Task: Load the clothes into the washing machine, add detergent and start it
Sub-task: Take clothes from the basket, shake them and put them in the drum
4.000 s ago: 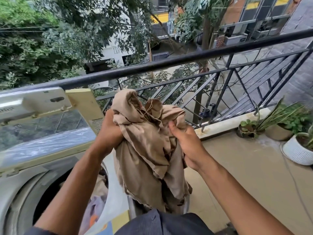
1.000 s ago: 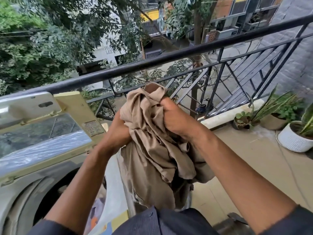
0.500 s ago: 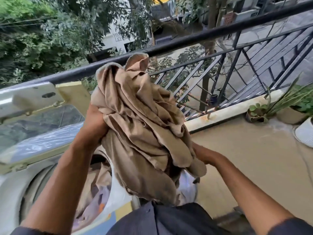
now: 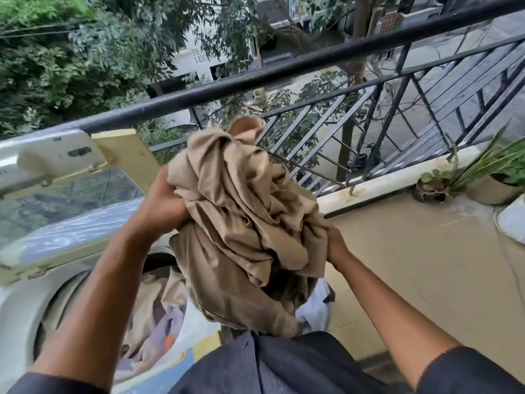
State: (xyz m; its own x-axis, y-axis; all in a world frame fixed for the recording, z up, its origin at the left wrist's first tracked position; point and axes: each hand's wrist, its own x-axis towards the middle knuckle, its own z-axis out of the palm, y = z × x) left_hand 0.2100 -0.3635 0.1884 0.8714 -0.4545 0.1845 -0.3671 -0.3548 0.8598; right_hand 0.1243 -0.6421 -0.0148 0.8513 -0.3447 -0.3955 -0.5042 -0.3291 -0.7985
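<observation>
Tan crumpled garment (image 4: pixel 244 211), bunched, apparently gripped by both hands

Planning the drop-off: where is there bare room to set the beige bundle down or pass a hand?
Free: the tan balcony floor between the railing curb and the person's right arm. Crowded: the washer drum already holds clothes, with the left hand and beige garment above it; potted plants fill the far right corner.

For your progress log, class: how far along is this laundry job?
Done: the white top-loading washing machine has its lid up and some clothes in its drum. In hand: left hand and right hand grip a bunched tan garment beside the opening. Left: drop it in, add detergent, start; no detergent visible.
</observation>
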